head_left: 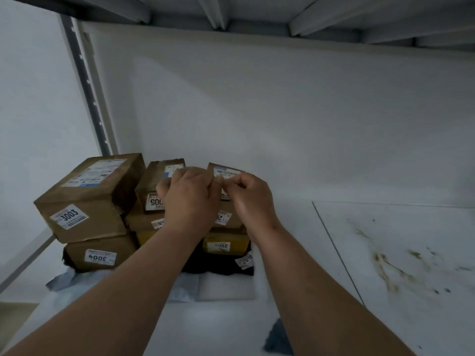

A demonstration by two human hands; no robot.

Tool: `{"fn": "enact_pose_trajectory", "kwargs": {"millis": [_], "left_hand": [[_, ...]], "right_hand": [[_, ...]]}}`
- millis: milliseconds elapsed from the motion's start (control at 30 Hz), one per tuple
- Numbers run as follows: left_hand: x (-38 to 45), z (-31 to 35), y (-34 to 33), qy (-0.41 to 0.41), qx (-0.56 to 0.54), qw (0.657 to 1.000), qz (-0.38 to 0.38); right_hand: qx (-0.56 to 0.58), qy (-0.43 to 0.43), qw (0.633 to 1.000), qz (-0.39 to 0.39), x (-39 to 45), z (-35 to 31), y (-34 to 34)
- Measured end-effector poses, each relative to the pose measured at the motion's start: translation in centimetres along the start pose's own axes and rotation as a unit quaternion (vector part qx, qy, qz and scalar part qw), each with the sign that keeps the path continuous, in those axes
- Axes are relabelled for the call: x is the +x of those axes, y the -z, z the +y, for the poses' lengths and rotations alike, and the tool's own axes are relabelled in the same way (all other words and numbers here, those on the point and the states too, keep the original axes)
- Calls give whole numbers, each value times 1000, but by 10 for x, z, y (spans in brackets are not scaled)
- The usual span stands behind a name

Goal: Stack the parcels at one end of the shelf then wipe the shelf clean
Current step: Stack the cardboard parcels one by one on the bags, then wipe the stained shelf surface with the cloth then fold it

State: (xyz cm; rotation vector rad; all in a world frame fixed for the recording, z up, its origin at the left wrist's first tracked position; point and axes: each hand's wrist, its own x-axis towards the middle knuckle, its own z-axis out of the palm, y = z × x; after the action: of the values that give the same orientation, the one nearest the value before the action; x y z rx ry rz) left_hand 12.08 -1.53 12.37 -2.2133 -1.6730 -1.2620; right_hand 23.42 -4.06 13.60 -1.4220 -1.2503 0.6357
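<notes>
Single head-mounted wide-angle view, facing forward and slightly down into the shelf [334, 253] bay from close range; the upper shelf's underside fills the top edge.

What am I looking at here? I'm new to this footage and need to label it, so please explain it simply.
There is no machine: a person wears a camera on the head, looking down at their own arms. The left hand and right hand reach onto a white shelf and touch the top brown parcels of a stack at its left end. One box is labelled 3003. Brownish dirt stains mark the shelf on the right. A dark cloth lies near the front edge.
</notes>
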Motion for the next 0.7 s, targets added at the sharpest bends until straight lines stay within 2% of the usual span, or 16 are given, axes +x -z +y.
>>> {"fn": "enact_pose_trajectory", "kwargs": {"millis": [100, 200, 267, 433, 567, 633, 700], "left_hand": [[-8, 19, -18, -28, -23, 999, -14], [-16, 30, -29, -32, -16, 999, -36], [-26, 41, -38, -22, -10, 997, -77], [-50, 64, -56, -21, -17, 985, -172], [-66, 72, -74, -30, 5, 978, -206], [-79, 75, -82, -31, 40, 965, -256], [-94, 73, -91, -18, 17, 955, -296]], "right_hand": [[-16, -24, 999, 18, -2, 14, 22], [-34, -39, 999, -3, -9, 29, 41], [-67, -43, 997, -5, -14, 39, 57], [-65, -167, 984, 15, -21, 81, 86], [-165, -212, 963, -6, -28, 113, 112], [-196, -245, 949, -20, -36, 131, 124], [-213, -281, 935, -34, -45, 148, 135]]}}
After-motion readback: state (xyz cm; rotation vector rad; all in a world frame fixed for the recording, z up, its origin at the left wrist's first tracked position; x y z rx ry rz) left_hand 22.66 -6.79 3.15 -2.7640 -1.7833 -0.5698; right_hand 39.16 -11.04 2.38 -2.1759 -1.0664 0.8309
